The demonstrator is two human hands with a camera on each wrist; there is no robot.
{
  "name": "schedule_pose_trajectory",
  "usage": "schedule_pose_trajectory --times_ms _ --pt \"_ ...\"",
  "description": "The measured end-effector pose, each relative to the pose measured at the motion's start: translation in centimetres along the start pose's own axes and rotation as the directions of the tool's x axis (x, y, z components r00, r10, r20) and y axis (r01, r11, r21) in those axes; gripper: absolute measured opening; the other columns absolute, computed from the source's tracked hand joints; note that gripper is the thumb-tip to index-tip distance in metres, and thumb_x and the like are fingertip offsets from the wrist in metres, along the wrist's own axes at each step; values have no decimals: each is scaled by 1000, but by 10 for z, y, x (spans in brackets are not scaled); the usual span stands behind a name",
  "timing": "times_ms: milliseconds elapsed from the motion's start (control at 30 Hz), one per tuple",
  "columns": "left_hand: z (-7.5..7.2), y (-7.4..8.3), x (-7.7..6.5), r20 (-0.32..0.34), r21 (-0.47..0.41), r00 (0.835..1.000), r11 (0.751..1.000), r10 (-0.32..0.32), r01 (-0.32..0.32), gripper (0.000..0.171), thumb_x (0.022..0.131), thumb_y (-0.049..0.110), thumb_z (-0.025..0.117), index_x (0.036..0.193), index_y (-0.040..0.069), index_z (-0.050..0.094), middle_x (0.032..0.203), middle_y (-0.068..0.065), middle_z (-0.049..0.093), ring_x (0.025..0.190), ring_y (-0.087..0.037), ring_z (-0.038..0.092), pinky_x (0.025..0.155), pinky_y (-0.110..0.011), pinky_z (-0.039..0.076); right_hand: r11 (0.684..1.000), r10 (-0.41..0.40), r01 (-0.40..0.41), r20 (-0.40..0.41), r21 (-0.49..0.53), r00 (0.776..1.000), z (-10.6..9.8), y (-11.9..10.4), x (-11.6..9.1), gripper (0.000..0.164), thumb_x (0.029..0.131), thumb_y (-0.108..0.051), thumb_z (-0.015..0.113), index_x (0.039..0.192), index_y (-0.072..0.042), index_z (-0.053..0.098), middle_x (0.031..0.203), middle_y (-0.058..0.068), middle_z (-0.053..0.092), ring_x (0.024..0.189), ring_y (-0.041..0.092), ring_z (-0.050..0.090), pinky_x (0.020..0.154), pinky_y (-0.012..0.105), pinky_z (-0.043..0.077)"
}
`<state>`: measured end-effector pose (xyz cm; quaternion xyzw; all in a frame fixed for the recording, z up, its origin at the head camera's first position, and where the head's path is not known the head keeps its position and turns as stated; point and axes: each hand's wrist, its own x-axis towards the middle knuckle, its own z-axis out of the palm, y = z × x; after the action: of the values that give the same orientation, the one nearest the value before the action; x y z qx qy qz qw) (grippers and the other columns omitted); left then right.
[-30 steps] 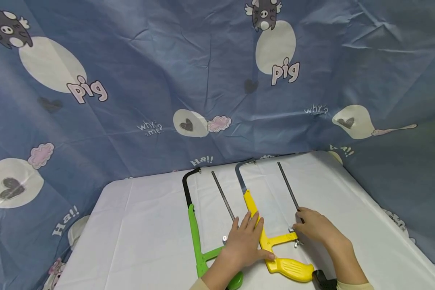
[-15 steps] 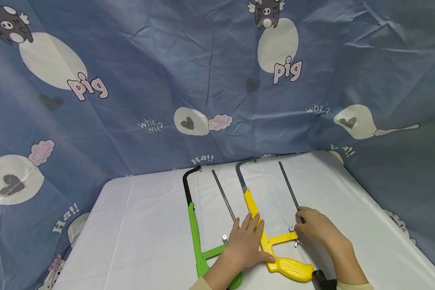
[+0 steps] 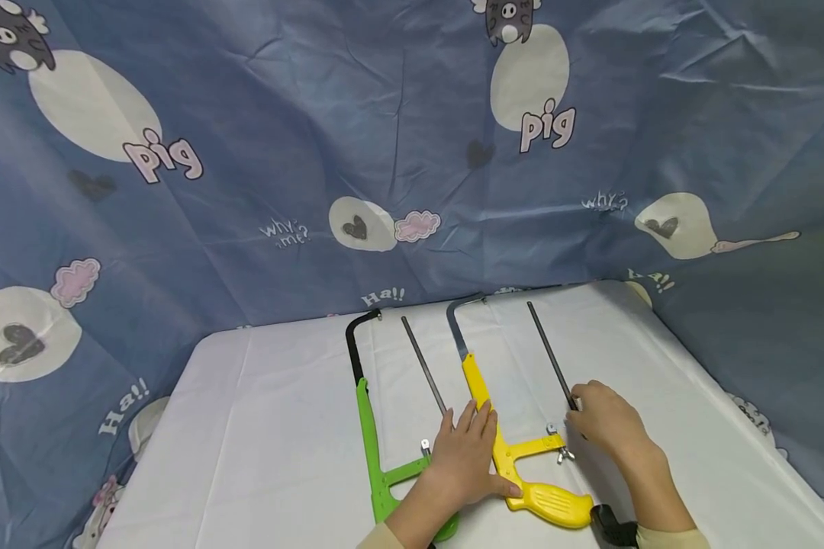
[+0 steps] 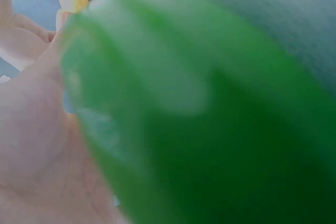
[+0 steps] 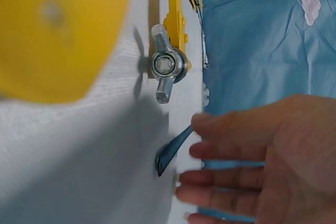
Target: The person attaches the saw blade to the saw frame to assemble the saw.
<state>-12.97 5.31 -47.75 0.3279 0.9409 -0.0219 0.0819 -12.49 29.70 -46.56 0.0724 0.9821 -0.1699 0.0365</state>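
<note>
A yellow hacksaw frame point(image 3: 556, 505) without a blade lies on the white-covered table. My left hand point(image 3: 463, 457) rests spread over its middle, the thumb on the base of its handle. To the right, my right hand point(image 3: 611, 419) pinches a dark, narrow hacksaw blade point(image 3: 549, 351) near its close end between thumb and fingers. That blade's tip point(image 5: 170, 153) shows past the thumb in the right wrist view, beside the frame's wing nut point(image 5: 165, 65). A green hacksaw frame point(image 3: 369, 435) lies left, its handle partly behind my left forearm; it fills the left wrist view, blurred.
Between the two frames lies a second hacksaw blade point(image 3: 423, 366), its near end hidden by my left hand. A blue patterned cloth point(image 3: 412, 152) hangs behind the white tabletop point(image 3: 281, 427). A black device point(image 3: 614, 526) sits at my right wrist.
My right hand has shifted slightly right and away from me, drawing the blade's near end off the yellow frame's wing nut. My left hand stays on the frame. The head view has tilted a little.
</note>
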Motion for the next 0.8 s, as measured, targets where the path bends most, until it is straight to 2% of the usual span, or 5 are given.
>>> schedule_pose_trajectory --times_ms 133,233,433,600,800 --pt "-1 0 0 16 11 1000 1000 -9 9 118 68 89 56 158 17 29 167 -3 21 155 -24 19 122 -51 25 997 78 -78 54 -7 995 -4 0 0 17 84 -13 66 92 1 67 86 14 64 71 24 55 59 39 47" --pt "-1 0 -1 18 13 1000 1000 -8 8 119 67 90 56 158 17 28 167 -2 20 155 -24 19 122 -51 25 993 120 -119 88 -19 989 -5 0 0 11 83 -12 64 85 -2 64 80 12 62 67 23 51 55 35 43" --pt "0 0 0 13 13 1000 1000 -1 0 122 65 89 60 157 16 29 167 -3 21 155 -24 19 122 -52 24 991 137 -136 75 -17 988 -4 2 -1 5 79 -6 62 76 -4 59 75 11 57 64 24 49 53 35 41" --pt "0 0 1 23 9 1000 1000 -4 3 123 64 88 62 158 15 29 167 -3 21 155 -24 18 122 -52 24 991 133 -134 54 11 990 -2 3 -3 11 76 0 58 68 -6 54 69 9 54 60 24 47 50 34 39" --pt "1 1 2 45 1 999 1000 -17 17 122 65 86 62 159 16 26 168 -2 18 156 -23 16 123 -51 23 986 163 -164 46 18 985 3 5 -1 11 77 -6 58 66 -7 54 68 10 54 60 24 47 51 34 39"
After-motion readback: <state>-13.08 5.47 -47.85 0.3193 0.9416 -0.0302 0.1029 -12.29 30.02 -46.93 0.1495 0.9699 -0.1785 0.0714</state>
